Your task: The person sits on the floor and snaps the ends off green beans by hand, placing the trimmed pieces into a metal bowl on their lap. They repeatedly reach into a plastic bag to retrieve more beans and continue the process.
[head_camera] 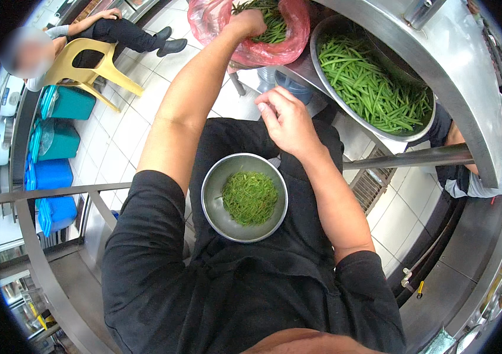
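My left hand (249, 23) reaches into a pink plastic bag (293, 53) of green beans (273, 31). Its fingers are curled down among the beans, and their tips are hidden. Over my right thigh hovers my right hand (287, 118), loosely curled, with a gap by the thumb and nothing visible in it. A round metal bowl (215, 217) rests on my lap, holding a heap of thin green trimmings (250, 198). Right of the bag, a large oval metal basin (317, 57) contains many green beans (366, 84).
A metal counter edge (436, 57) curves over the basin's right side. At upper left, a person (118, 33) sits on a yellow plastic chair (87, 62) near lidded teal and blue bins (56, 175). Another person (494, 163) is at right, beyond a metal bar (410, 158) and floor grate (372, 179).
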### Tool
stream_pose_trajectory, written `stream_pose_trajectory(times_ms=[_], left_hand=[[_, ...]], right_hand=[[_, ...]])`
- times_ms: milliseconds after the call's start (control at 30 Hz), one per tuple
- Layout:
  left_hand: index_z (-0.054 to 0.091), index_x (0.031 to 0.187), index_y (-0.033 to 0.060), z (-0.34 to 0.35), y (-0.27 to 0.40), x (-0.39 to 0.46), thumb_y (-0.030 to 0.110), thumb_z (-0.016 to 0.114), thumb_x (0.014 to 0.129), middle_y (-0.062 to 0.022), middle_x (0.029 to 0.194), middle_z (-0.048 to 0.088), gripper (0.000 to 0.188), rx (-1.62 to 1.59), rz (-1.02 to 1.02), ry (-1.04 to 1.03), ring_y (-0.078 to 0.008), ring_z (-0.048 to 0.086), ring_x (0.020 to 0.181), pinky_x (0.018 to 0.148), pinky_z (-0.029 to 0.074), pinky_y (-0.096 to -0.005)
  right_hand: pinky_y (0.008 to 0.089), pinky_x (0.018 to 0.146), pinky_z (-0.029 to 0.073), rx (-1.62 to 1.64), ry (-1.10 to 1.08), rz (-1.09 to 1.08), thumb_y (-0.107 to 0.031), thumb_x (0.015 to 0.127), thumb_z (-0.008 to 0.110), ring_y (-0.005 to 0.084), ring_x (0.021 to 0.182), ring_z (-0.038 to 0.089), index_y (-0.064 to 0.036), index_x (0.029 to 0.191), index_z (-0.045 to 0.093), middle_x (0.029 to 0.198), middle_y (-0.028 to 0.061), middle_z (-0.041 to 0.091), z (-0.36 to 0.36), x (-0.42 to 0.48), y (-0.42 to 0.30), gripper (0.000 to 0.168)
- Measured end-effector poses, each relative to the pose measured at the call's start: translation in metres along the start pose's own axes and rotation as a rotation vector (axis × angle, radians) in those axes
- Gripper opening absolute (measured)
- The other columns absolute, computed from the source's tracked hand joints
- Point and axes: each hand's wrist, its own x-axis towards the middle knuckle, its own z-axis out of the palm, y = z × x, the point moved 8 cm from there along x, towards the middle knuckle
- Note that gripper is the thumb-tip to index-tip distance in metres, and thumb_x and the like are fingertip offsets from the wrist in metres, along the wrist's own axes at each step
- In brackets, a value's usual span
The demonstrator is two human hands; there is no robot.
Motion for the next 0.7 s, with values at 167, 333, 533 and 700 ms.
stream_pose_trajectory(times_ms=[167,333,533,700], left_hand=[[0.066,0.084,-0.0038,-0.01,-0.02,0.026,0.023,0.046,0.081,-0.0258,0.089,0.065,0.034,-0.124,0.146,0.254,-0.0369,0.065,0.084,0.077,0.05,-0.0461],[0.065,0.082,-0.0061,-0.045,-0.035,0.013,0.025,0.046,0.084,-0.0281,0.09,0.064,0.037,-0.164,0.09,0.52,-0.0381,0.064,0.084,0.075,0.05,-0.0461],[0.058,0.102,-0.0076,-0.061,-0.028,-0.007,0.016,0.041,0.087,-0.025,0.092,0.064,0.033,-0.114,0.304,0.535,-0.0427,0.059,0.089,0.082,0.047,-0.0465],[0.058,0.113,-0.0032,-0.074,-0.025,-0.125,0.026,0.046,0.087,-0.0241,0.103,0.063,0.041,-0.541,0.228,0.675,-0.0396,0.059,0.099,0.087,0.046,-0.0434]], right_hand=[[0.0334,0.062,0.045,-0.007,0.03,-0.003,-0.006,0.085,0.057,0.0249,0.065,0.056,-0.001,0.091,0.061,0.08,0.0116,0.057,0.001,-0.002,0.007,0.009],[0.0312,0.06,0.045,0.002,0.011,0.023,-0.008,0.087,0.058,0.0201,0.063,0.056,-0.001,0.092,0.062,0.078,0.0104,0.057,0.003,-0.001,0.006,0.01],[0.0388,0.071,0.048,0.061,0.037,0.125,-0.008,0.084,0.056,0.0331,0.078,0.061,-0.001,0.09,0.061,0.085,0.0164,0.062,-0.001,-0.002,0.016,0.01],[0.0322,0.065,0.048,0.197,0.07,0.219,-0.012,0.087,0.059,0.0214,0.069,0.062,0.001,0.098,0.061,0.083,0.0142,0.064,0.005,0.001,0.032,0.017]])
